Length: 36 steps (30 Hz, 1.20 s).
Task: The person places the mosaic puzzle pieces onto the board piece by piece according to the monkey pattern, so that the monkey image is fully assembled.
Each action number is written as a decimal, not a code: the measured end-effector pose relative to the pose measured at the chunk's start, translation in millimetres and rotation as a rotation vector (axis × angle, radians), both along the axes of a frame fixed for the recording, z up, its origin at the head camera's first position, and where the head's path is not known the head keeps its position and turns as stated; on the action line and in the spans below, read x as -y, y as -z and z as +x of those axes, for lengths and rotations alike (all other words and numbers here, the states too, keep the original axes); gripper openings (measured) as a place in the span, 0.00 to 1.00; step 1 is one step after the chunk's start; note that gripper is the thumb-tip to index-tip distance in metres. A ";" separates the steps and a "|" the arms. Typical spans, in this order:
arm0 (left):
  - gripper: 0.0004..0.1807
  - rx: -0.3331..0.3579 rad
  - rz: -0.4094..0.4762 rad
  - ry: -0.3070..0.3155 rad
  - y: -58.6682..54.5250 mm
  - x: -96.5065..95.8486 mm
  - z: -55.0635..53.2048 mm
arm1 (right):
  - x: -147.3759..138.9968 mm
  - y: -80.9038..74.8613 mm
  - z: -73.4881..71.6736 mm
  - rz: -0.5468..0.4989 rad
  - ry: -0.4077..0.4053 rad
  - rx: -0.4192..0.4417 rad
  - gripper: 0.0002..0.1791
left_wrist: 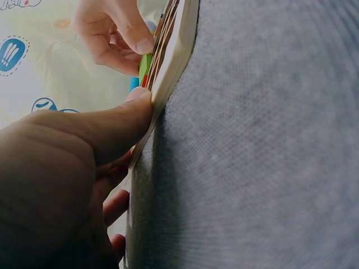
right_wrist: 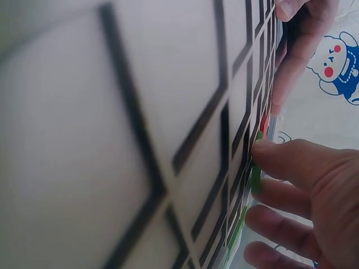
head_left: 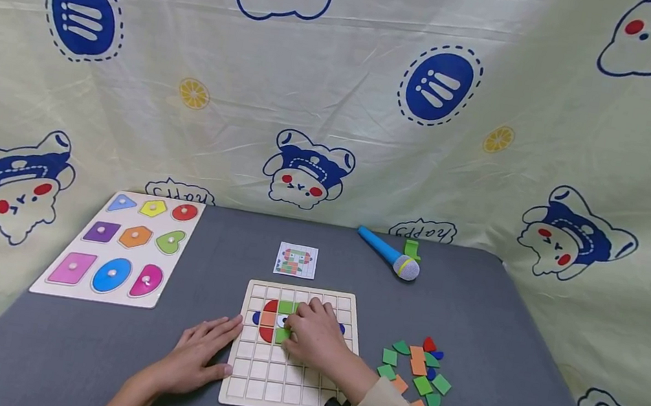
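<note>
My right hand [head_left: 319,337] reaches over the gridded wooden board [head_left: 253,383], its thumb and forefinger pinching a green tile [right_wrist: 256,178] close over the grid. Near the fingertips, red rounded pieces [head_left: 270,305], an orange square [head_left: 268,320] and green squares [head_left: 281,337] lie in the cells, with a blue piece [head_left: 256,318] at the left. The right hand hides part of this pattern. Along the board's left edge rests my left hand [head_left: 200,355], fingers extended; in the left wrist view its thumb [left_wrist: 137,112] touches the rim.
Loose green, orange, red and blue pieces [head_left: 421,385] lie right of the board. Behind it is a small pattern card [head_left: 294,271]. A blue toy microphone [head_left: 381,248] lies at the back beside a green object [head_left: 411,248]. A white shape puzzle board [head_left: 125,251] occupies the left.
</note>
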<state>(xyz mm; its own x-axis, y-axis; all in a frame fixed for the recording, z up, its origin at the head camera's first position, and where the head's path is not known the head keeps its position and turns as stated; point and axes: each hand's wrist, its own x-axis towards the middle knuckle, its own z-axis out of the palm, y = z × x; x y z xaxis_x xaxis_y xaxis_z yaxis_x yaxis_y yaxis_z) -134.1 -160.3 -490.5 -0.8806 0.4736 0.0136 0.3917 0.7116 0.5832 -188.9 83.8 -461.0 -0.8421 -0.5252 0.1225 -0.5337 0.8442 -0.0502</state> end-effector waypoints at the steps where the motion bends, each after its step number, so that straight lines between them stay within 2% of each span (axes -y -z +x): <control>1: 0.37 0.000 -0.001 -0.001 0.1 0.0 0.1 | 0.2 -0.1 0.1 0.000 -0.001 -0.003 0.11; 11: 0.37 -0.019 0.001 -0.006 0.8 -0.3 0.6 | 1.6 0.5 -0.5 0.018 -0.017 -0.042 0.09; 22: 0.37 -0.023 0.003 -0.002 0.5 -0.2 1.3 | -1.2 -0.8 2.2 -0.005 -0.006 -0.013 0.11; 28: 0.37 -0.008 0.011 -0.002 0.1 -0.5 1.4 | -17.5 -6.6 3.2 -0.077 -0.018 -0.021 0.12; 36: 0.38 0.007 0.013 -0.008 -0.5 -0.6 0.6 | -56.0 -14.9 2.2 -0.183 -0.017 -0.062 0.14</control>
<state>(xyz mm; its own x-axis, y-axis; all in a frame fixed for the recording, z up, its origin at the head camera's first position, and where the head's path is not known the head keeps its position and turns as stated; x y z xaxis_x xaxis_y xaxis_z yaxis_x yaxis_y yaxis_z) -133.4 -159.7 -490.0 -0.8843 0.4667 0.0130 0.3819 0.7070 0.5952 -186.7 139.9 -446.1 -0.8211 -0.5032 0.2693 -0.5547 0.8148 -0.1687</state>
